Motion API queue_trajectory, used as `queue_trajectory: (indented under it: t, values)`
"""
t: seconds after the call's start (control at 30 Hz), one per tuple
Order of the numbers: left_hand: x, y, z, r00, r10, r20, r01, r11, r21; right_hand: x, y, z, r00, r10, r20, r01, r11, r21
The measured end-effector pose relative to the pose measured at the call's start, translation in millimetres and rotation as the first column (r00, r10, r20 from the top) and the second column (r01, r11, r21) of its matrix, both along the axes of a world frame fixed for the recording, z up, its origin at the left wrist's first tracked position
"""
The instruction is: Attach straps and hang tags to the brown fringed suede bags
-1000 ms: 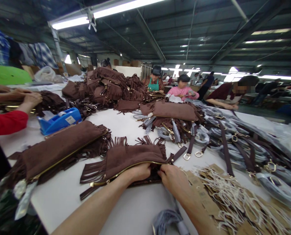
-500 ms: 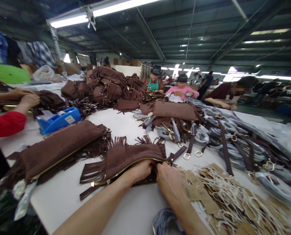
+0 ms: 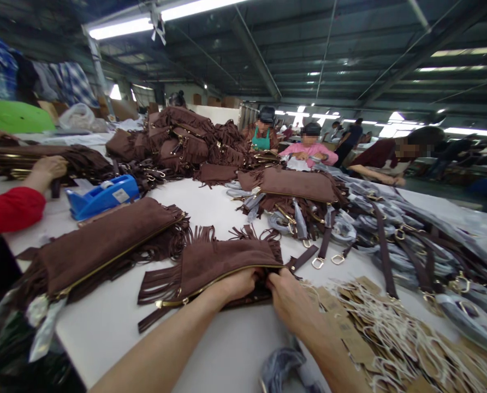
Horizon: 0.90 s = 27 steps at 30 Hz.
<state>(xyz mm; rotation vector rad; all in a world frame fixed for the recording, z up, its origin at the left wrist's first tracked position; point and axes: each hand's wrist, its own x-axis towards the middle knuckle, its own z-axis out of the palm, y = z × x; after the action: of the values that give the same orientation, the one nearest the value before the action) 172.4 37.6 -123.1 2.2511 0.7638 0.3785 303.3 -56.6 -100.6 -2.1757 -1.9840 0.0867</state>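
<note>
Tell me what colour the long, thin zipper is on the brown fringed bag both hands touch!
The long, thin zipper is gold-coloured, seen best in the head view.

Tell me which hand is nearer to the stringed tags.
Right: the right hand is just left of the stringed tags; the left hand is farther, partly inside the fringed bag.

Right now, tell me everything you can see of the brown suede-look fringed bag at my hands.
The brown, roughly rectangular, suede-look fringed bag lies on the white tabletop, long side toward you. Fringe strips spread from its left end and far edge. A gold-coloured zipper curves along the near side, open where your left grip reaches in; your right grip touches the opening's edge near the right end. A brown tab lies at its near left corner. Its contents are hidden.
</note>
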Motion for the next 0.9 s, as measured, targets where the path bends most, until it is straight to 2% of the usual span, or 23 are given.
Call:
queue_trajectory:
  t: [0.1,0.2,0.27,0.37,0.47,0.7,0.9]
  values:
    - [-2,4,1.3,1.000,0.016,0.011,-0.016,0.999,-0.029,13,4,-0.3,0.980,0.127,-0.151,-0.101,0.981,0.169]
    - [-3,6,2.6,1.000,0.010,0.026,-0.008,0.999,-0.048,15,4,0.8,0.962,0.172,-0.211,-0.109,0.953,0.283]
    - [-4,6,3.0,1.000,0.010,0.026,-0.008,0.998,-0.055,9,2,1.3,0.975,0.136,-0.178,-0.089,0.965,0.247]
    - [-5,6,3.3,0.999,0.044,0.024,-0.043,0.998,-0.049,0,-1,1.9,0.999,-0.014,-0.046,0.018,0.995,0.098]
    - [-5,5,3.3,0.997,0.074,0.018,-0.073,0.996,-0.048,-3,-3,2.9,0.994,-0.101,0.030,0.100,0.995,0.015]
    - [-1,5,5.8,0.998,0.062,-0.021,-0.063,0.995,-0.072,1,-3,8.1,0.996,-0.056,0.074,0.059,0.997,-0.041]
    - [-1,5,6.7,0.998,0.059,-0.024,-0.061,0.995,-0.084,3,-5,8.2,0.997,-0.026,0.069,0.027,0.999,-0.022]
